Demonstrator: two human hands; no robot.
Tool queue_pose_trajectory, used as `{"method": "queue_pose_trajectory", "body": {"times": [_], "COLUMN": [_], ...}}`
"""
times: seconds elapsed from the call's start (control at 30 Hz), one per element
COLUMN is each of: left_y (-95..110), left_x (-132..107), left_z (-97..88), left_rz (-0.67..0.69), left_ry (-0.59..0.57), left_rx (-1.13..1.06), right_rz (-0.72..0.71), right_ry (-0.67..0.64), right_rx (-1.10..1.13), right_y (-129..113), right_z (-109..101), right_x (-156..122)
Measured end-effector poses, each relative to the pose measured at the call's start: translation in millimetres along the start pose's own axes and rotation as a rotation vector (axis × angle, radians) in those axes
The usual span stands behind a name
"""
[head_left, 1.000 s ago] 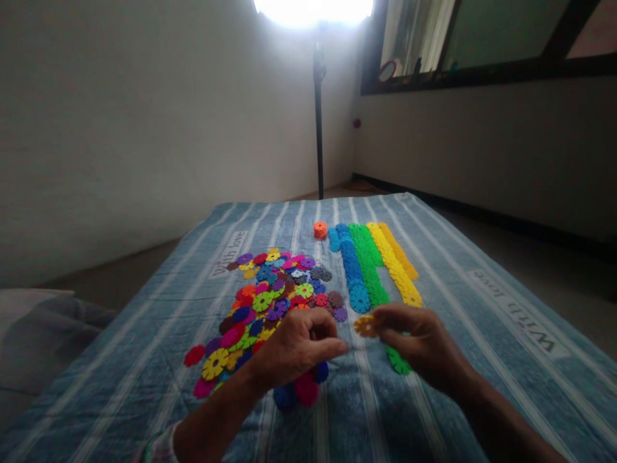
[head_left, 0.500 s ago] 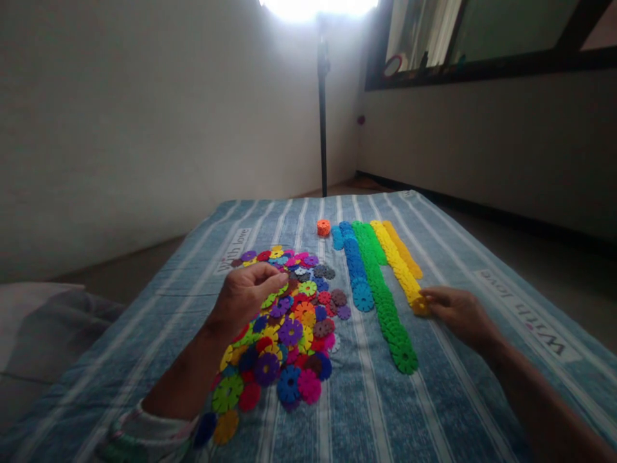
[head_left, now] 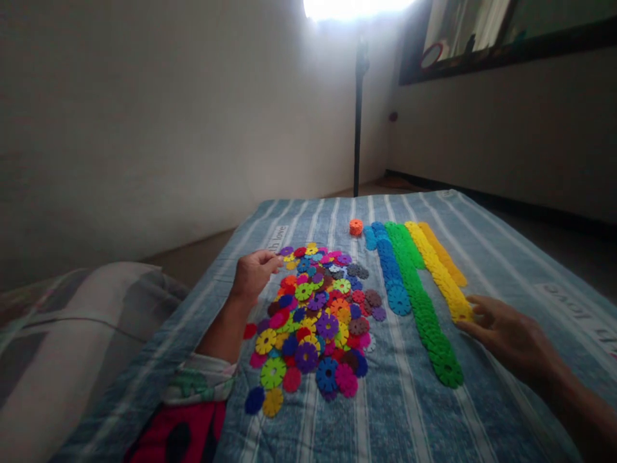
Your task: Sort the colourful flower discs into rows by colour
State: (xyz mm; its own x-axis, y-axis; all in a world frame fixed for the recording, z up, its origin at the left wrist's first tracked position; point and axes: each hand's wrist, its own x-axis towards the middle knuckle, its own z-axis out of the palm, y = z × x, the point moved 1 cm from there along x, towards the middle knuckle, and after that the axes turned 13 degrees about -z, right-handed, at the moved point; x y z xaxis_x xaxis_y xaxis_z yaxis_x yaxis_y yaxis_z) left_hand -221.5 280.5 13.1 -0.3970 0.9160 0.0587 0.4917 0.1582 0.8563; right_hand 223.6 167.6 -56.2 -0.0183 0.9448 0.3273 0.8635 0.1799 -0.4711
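A heap of many-coloured toothed plastic discs (head_left: pixel 318 315) lies on a blue striped towel (head_left: pixel 506 270). Right of it run sorted rows: blue (head_left: pixel 389 267), green (head_left: pixel 424 308), yellow (head_left: pixel 441 276) and orange-yellow (head_left: pixel 443 254). A small orange stack (head_left: pixel 355 226) stands at the far end. My left hand (head_left: pixel 253 273) hovers at the heap's far left edge, fingers curled and pinched toward a yellow disc; what they hold is unclear. My right hand (head_left: pixel 506 331) rests at the near end of the yellow row, fingers loosely spread, fingertips touching the last disc.
A dark lamp stand (head_left: pixel 357 122) rises behind the towel under a bright light. A window frame (head_left: pixel 506 45) sits on the right wall. A grey pillow or bedding (head_left: pixel 58 347) lies at the left. My patterned sleeve (head_left: pixel 197 386) shows near the bottom.
My right hand carried an orange-yellow disc from the centre to the near end of the yellow row and let it go. My left hand moved from the heap's near side to its far left edge.
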Motion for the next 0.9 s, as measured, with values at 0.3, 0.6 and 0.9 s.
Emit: {"method": "queue_pose_trajectory", "body": {"times": [0.3,0.6,0.9], "left_y": [-41.3,-43.1,-49.1], "left_x": [17.1,6.1,6.3], "left_z": [4.1,26.3,27.8], "left_rz": [0.064,0.216,0.277], "left_ry": [-0.109,-0.154,-0.163], "left_rx": [0.297,0.482,0.401], "right_rz": [-0.11,-0.703,-0.741], "right_ry": [0.102,0.009,0.114], "right_rx": [-0.096,0.1,0.046], "right_y": [-25.6,-151.0,-199.9], "right_z": [-4.3,56.5,128.4], "right_x": [-11.0,-16.9,-20.7]}}
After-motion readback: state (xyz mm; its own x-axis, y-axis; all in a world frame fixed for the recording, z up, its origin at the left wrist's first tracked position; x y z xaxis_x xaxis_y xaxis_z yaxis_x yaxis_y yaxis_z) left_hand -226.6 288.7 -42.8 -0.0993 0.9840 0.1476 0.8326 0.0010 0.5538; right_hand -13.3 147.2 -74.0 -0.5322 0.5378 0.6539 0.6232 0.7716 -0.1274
